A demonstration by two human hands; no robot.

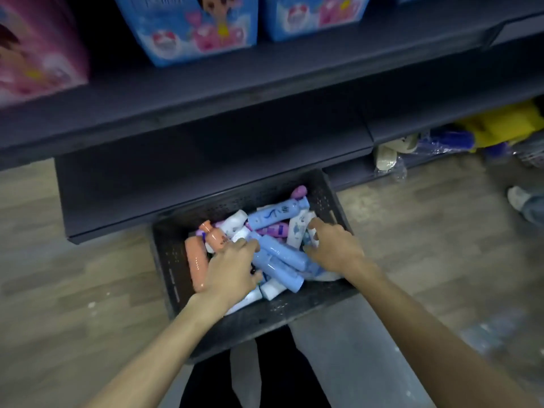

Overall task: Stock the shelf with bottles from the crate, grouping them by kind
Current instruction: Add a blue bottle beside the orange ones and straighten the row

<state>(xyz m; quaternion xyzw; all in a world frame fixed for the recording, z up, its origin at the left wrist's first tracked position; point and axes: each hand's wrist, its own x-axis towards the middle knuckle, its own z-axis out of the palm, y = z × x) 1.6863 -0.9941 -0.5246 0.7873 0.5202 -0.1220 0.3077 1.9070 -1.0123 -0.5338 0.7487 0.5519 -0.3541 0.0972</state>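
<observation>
A black plastic crate [176, 254] stands on the floor below the dark shelf [206, 178]. It holds several loose bottles: light blue ones [279, 214], orange ones [195, 263], white ones [235, 223] and purple ones [273, 230]. Both of my hands are inside the crate. My left hand [232, 269] curls its fingers and thumb round the end of a light blue bottle [282, 275] near the crate's middle. My right hand [332, 248] lies with fingers spread over the bottles on the right side, its thumb touching another light blue bottle [287, 253].
The shelf above carries blue boxes [191, 28] and a pink box [38, 48]. Yellow and blue packaged goods [485, 134] sit on a low shelf at right. Another person's shoe [518, 195] is on the wooden floor at far right. My legs are below the crate.
</observation>
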